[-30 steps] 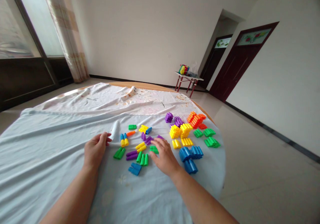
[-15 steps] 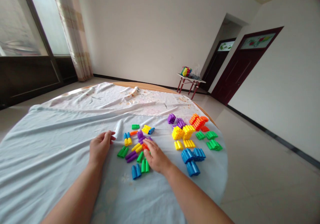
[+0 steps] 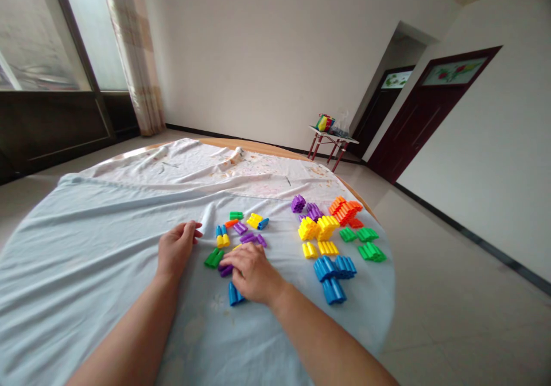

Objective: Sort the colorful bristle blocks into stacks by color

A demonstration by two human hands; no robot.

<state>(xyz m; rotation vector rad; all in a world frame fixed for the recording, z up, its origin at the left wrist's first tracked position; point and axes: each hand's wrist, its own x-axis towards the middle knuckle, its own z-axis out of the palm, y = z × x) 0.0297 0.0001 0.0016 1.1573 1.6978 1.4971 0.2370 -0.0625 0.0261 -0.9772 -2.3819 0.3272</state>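
My left hand (image 3: 176,249) lies on its side on the cloth, left of a loose group of coloured plastic toy bricks, holding nothing; its fingers are loosely bent and slightly apart. Over the near part of that group is my right hand (image 3: 253,272), palm down, with fingers reaching across a purple brick (image 3: 225,271). Whether they touch it is hard to see. A dark green brick (image 3: 214,257) lies by the fingertips, and a blue brick (image 3: 235,294) is partly under the thumb side. Farther back lie purple pieces (image 3: 247,238) and a blue-and-yellow pair (image 3: 222,236). My hand hides other pieces.
To the right, bricks are grouped by colour: purple (image 3: 298,203), orange (image 3: 344,210), yellow (image 3: 317,228), green (image 3: 372,252) and blue (image 3: 333,274). A wrinkled pale cloth (image 3: 107,260) covers the round table. A small side table (image 3: 333,135) with bags stands by the far wall.
My right hand has moved left and slightly toward me, over the near bricks. The purple pieces behind it now lie apart. My left hand stays in place; the view has shifted slightly.
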